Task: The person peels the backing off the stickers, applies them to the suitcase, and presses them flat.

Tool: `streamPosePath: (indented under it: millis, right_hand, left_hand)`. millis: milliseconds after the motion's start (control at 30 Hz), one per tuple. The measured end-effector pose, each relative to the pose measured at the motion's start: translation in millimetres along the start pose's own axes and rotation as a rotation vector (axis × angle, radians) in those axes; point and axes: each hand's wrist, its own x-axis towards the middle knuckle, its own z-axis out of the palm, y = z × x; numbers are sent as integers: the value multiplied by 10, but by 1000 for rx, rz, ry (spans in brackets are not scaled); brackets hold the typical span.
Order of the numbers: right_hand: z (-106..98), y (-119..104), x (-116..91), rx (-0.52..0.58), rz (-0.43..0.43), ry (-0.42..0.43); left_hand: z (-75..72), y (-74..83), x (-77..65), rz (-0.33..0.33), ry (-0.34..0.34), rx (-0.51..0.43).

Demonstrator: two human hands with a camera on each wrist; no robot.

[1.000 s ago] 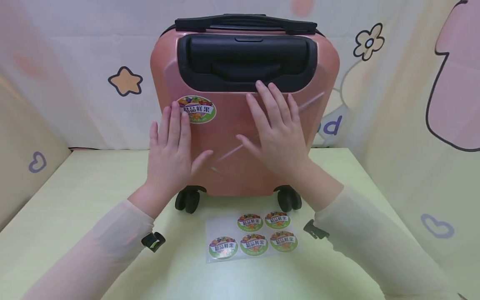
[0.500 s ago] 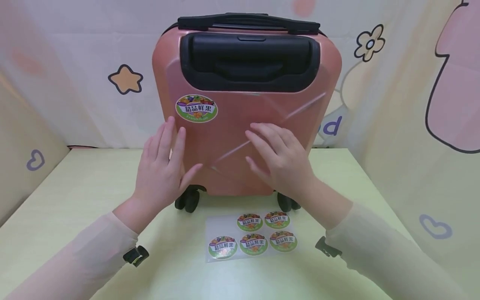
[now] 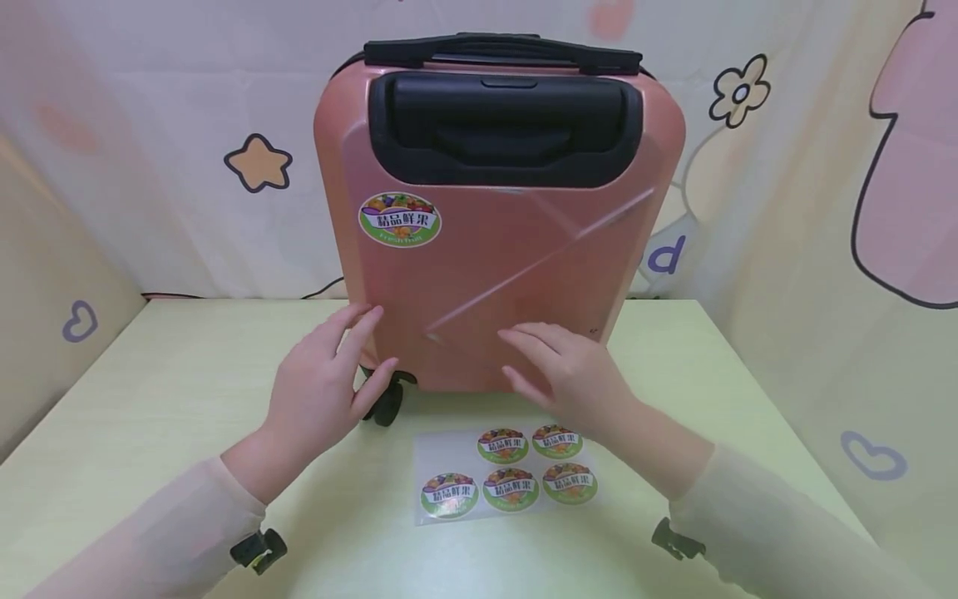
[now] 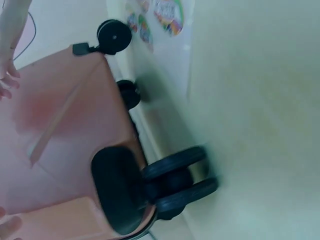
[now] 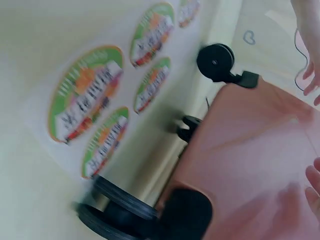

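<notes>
A pink hard-shell suitcase stands upright on its wheels, its black handle recess facing me. On the upper left of its shell is an oval fruit sticker, lying flat. My left hand is in front of the suitcase's lower left, fingers relaxed and holding nothing. The right hand hovers before the lower right part, fingers loosely bent with nothing in them; it hides the right front wheel. Below, a sticker sheet lies on the table with several oval stickers; its upper left spot is bare.
The pale table carries the suitcase and the sheet. Behind and at both sides hang printed cloth walls. A thin dark cable runs along the table's back edge. In the left wrist view, a black double wheel stands close.
Both hands have come off the suitcase's upper face and dropped towards its bottom. The fruit sticker, partly covered by the left fingers before, now shows whole.
</notes>
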Motion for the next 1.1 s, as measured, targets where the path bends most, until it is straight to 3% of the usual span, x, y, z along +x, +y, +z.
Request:
streamPosePath:
  millis: [333, 633, 733, 967, 1100]
  right_hand:
    - [167, -188, -311, 76, 77, -188]
    - [281, -341, -513, 147, 221, -447]
    - [327, -377, -567, 185, 228, -496]
    - [428, -484, -640, 213, 237, -637]
    - [471, -551, -638, 192, 267, -735]
  left_hand:
    - [75, 184, -273, -199, -280, -89]
    - [183, 284, -539, -259, -444, -122]
    - [194, 317, -586, -295, -499, -138]
    - [216, 426, -667, -459, -683, -320]
    - [196, 464, -701, -525, -733, -410]
